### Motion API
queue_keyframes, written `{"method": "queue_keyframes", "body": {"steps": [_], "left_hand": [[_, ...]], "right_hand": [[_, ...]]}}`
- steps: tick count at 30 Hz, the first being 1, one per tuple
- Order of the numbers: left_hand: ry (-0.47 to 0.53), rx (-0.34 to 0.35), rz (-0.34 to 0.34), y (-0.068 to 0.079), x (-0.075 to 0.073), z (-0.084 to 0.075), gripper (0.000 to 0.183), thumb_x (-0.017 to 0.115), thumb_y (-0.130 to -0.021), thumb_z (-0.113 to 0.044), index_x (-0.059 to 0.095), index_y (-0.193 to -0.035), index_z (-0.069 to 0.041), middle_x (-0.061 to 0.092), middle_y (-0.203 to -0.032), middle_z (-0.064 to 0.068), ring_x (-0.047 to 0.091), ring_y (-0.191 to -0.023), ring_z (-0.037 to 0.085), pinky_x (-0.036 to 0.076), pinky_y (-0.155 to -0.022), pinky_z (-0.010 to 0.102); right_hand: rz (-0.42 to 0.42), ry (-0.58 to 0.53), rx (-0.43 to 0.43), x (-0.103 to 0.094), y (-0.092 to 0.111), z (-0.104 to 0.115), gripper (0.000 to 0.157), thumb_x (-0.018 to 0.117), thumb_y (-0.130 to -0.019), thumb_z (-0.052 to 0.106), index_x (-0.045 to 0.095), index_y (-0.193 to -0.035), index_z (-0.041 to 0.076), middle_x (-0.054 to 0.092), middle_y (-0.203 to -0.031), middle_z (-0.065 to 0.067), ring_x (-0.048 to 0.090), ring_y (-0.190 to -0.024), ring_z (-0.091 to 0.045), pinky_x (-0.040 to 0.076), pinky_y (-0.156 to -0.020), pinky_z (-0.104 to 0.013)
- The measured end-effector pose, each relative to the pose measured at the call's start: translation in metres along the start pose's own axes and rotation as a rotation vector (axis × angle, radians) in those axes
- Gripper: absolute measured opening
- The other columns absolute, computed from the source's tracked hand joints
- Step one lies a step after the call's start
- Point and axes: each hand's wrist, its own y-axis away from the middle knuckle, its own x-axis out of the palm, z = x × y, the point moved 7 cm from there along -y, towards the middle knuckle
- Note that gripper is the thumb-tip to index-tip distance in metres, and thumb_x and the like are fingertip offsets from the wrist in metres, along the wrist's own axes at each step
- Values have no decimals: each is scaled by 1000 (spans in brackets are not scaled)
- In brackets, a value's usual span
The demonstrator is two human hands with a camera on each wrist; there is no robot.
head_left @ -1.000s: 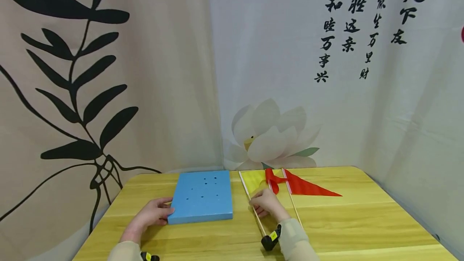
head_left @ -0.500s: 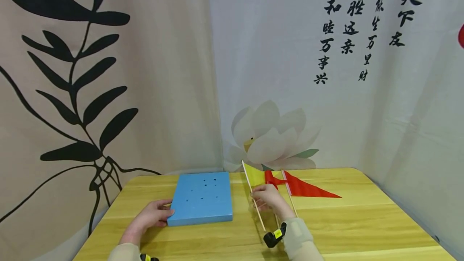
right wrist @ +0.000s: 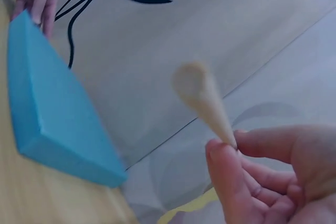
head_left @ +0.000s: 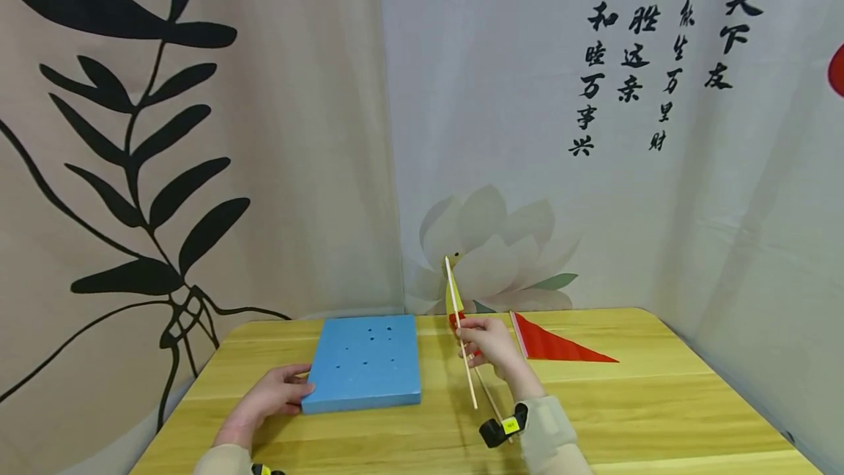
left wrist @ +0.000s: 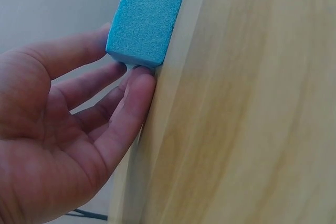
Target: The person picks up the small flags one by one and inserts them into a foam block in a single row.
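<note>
My right hand (head_left: 488,343) pinches the thin wooden stick of a small yellow flag (head_left: 452,297) between thumb and fingertips, raised above the table and tilted. In the right wrist view the stick's blunt end (right wrist: 197,87) points toward the camera. Behind that hand a red flag (head_left: 455,319) shows in part, and a second stick (head_left: 489,396) slants down below. My left hand (head_left: 273,391) rests its relaxed fingers on the left edge of a blue foam board (head_left: 363,376) with several small holes. In the left wrist view its fingertips (left wrist: 139,80) meet the board's corner.
Another red pennant (head_left: 557,339) lies flat on the wooden table (head_left: 633,416) right of my right hand. Behind the table hangs a printed curtain (head_left: 316,167). A small black camera (head_left: 497,431) sits at my right wrist.
My right hand has lifted the yellow flag's stick from the table and tilted it more upright; the red flag beside it has shifted along. My left hand and the board stay put.
</note>
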Motion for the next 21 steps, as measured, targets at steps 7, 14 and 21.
{"method": "queue_keyframes", "body": {"steps": [7, 14, 21], "left_hand": [[-3, -5, 17, -1, -1, 0, 65, 66, -79, -18, 34, -131, 8, 49, -112, 24, 57, -79, 22, 48, -66, 38], [1, -17, 10, 0, -1, 2, 64, 65, -80, -17, 34, -131, 7, 48, -113, 25, 57, -80, 22, 48, -65, 38], [8, 0, -5, -1, -2, 1, 62, 66, -79, -14, 36, -129, 8, 52, -109, 23, 58, -77, 22, 48, -64, 38]], "right_hand": [[-119, -48, -76, -11, 9, 29, 26, 62, -81, 13, 58, -103, 0, 60, -80, -18, 58, -66, -39, 49, -48, -40], [-215, -110, -150, -17, 18, 47, 21, 62, -82, 9, 58, -102, 2, 59, -80, -16, 58, -63, -33, 49, -49, -41], [-282, -192, -205, -20, 17, 49, 23, 63, -81, 10, 57, -103, 3, 59, -79, -12, 58, -60, -31, 49, -48, -41]]}}
